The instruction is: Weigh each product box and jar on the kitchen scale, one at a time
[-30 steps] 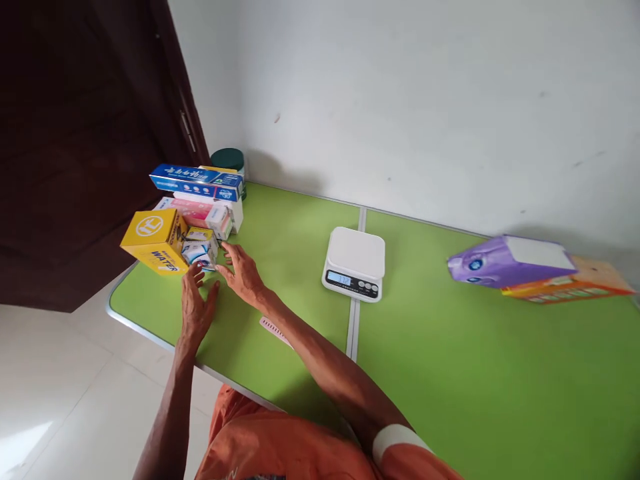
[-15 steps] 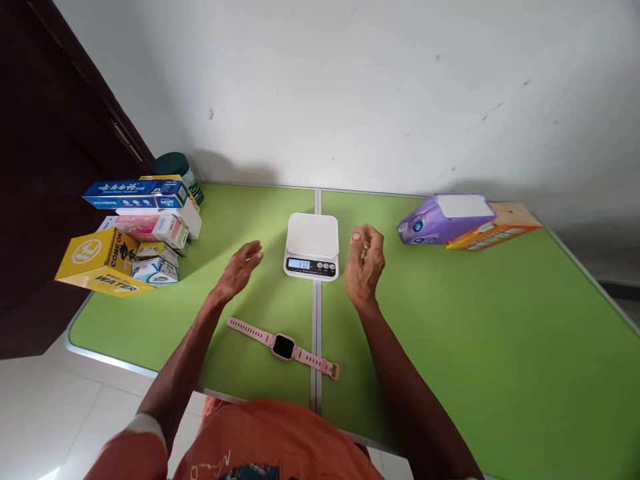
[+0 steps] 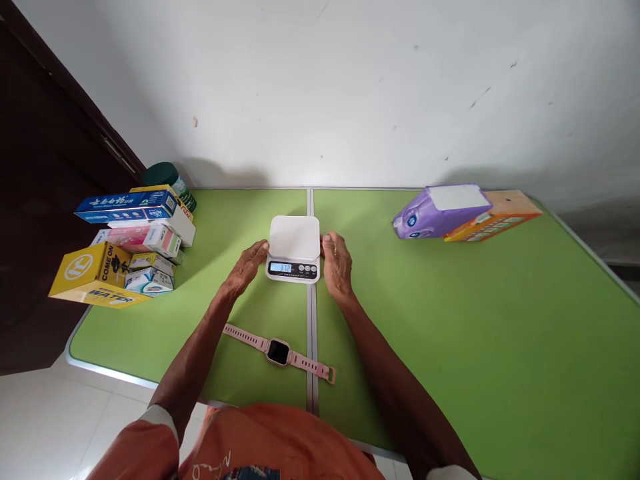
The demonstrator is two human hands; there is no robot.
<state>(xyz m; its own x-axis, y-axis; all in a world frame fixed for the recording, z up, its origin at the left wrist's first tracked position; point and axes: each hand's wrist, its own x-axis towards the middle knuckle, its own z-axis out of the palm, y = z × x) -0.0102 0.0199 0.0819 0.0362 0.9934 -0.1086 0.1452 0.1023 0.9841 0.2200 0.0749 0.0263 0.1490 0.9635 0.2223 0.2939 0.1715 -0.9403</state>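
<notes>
A white digital kitchen scale point(image 3: 294, 239) lies flat on the green table, its lit display reading what looks like 372 and its weighing plate bare. My left hand point(image 3: 249, 265) is against the scale's left side, fingertips and thumb at the edge. On the opposite side my right hand point(image 3: 338, 264) presses the right edge, so the scale is held between both hands. Closer to my body, a pink smartwatch point(image 3: 278, 352) is stretched out flat with its dark screen up, crossing the table's seam.
Stacked boxes stand at the left, among them a yellow box point(image 3: 90, 273) and a blue toothpaste box point(image 3: 125, 205). Behind them is a dark green-lidded jar point(image 3: 161, 175). A purple package point(image 3: 440, 212) and an orange box point(image 3: 500, 217) stand at the back right by the wall.
Both hands have closed in from either side onto the scale. The scale has shifted slightly left relative to the table's seam. The smartwatch stays in place.
</notes>
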